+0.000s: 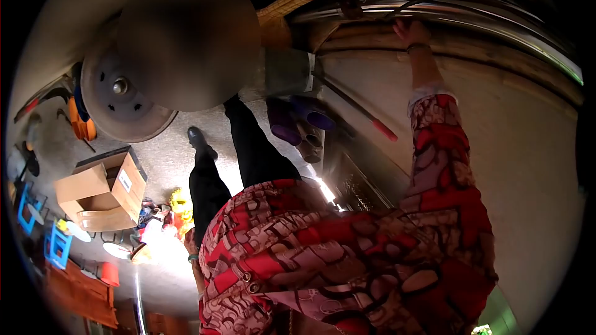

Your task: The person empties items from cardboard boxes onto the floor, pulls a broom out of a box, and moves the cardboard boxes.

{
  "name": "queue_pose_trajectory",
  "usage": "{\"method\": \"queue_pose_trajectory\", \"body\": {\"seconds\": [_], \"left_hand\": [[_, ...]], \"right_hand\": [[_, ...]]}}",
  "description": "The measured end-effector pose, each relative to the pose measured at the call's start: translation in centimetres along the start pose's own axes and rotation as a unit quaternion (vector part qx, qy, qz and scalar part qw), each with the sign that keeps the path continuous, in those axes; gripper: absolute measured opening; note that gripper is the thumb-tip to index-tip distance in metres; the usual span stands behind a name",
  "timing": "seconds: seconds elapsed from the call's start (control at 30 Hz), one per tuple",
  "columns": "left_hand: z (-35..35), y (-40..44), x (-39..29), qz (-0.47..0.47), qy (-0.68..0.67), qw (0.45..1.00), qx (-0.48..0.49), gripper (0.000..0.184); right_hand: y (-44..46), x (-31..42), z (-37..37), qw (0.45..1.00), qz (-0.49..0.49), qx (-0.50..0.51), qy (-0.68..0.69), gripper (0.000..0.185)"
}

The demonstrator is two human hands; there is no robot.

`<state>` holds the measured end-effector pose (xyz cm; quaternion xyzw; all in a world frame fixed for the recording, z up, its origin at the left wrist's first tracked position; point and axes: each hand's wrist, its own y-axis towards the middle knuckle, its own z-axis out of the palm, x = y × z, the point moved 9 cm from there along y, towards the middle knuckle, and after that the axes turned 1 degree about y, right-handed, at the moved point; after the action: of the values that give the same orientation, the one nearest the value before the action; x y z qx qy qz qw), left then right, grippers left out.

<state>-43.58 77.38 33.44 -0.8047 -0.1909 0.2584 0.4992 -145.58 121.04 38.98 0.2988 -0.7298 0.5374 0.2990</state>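
Note:
My right hand (411,32) is raised at the upper right, beside long shiny metal bars (397,7) and wooden poles (366,38). Its fingers look stretched out and apart, with nothing visible in them; whether they touch the bars I cannot tell. A dark band circles that wrist. Low at my left side, by my hip, is my left hand (190,241), with a green bangle (193,257) at the wrist. Its fingers are mostly hidden against dark trousers and bright glare. A red patterned jacket (347,260) covers my body and arms.
A large round grey disc (99,102) with a central knob stands at the upper left, partly behind a blurred patch. An open cardboard box (99,192) sits on the floor. Purple boots (284,125) and a red-gripped stick (357,108) lie ahead. Blue stools (57,245) stand left.

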Motion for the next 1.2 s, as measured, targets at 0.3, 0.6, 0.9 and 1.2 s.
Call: {"method": "queue_pose_trajectory", "body": {"seconds": [0.3,0.6,0.9,1.2], "left_hand": [[-2.5,-0.5,-0.1,-0.011,0.023,1.0,-0.017,0.027],[-5.1,-2.5,0.0,-0.028,0.053,0.997,-0.053,0.026],[-0.2,-7.9,-12.2,0.24,0.265,0.934,-0.008,0.029],[2.4,-8.8,-11.0,-0.007,0.029,0.999,-0.038,0.032]], "right_hand": [[-1.3,-3.6,2.3,0.977,0.174,-0.025,0.122,0.039],[-0.6,-2.2,5.9,0.984,0.13,0.016,0.117,0.053],[10.1,-7.0,-0.8,0.933,0.19,0.158,0.262,0.035],[13.5,-7.2,-4.1,0.951,0.168,0.063,0.252,0.023]]}}
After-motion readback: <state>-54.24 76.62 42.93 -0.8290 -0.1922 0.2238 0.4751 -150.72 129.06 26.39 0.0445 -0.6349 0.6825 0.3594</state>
